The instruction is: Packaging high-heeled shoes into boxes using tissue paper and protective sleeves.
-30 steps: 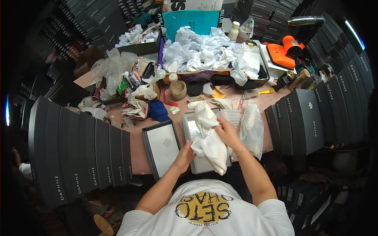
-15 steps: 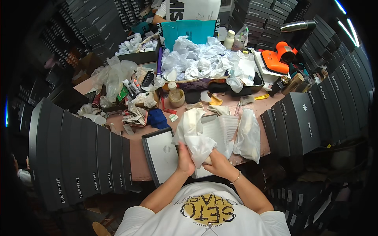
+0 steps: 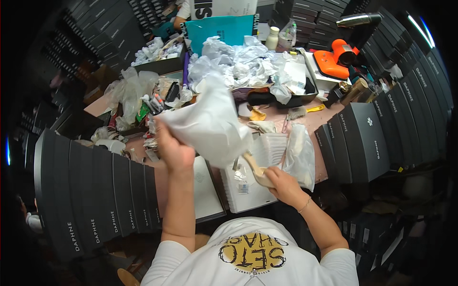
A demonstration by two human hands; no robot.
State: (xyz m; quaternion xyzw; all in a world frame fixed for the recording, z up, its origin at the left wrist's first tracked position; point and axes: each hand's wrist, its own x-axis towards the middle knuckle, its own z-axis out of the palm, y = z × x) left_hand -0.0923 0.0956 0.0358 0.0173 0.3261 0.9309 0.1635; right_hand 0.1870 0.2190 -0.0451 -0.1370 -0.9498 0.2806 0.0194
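Note:
My left hand (image 3: 175, 151) is closed on a white wrapping bag (image 3: 210, 126), which is raised and blurred by motion. In my right hand (image 3: 287, 188) is a beige shoe (image 3: 259, 172), gripped by its broader end. The shoe's narrow far part reaches to the bag's lower right edge; whether any of it is still inside cannot be seen. Below lies an open shoe box (image 3: 248, 204) with a white inside, holding small clear packets (image 3: 243, 187) and white ribbed padding (image 3: 271, 148). Right of it rests another white bag (image 3: 299, 159) with a pale thing inside.
Stacks of dark shoe boxes (image 3: 98, 190) flank the pink table at left, and more boxes (image 3: 355, 143) at right. A box lid (image 3: 206, 190) lies left of the open box. Crumpled white paper (image 3: 238, 62) is heaped behind, near an orange tool (image 3: 334, 64) and a yellow-handled brush (image 3: 305, 110).
My left hand has swung up and left with the white bag. The beige shoe now shows in my right hand, which has moved right. The box and its packets have come into sight.

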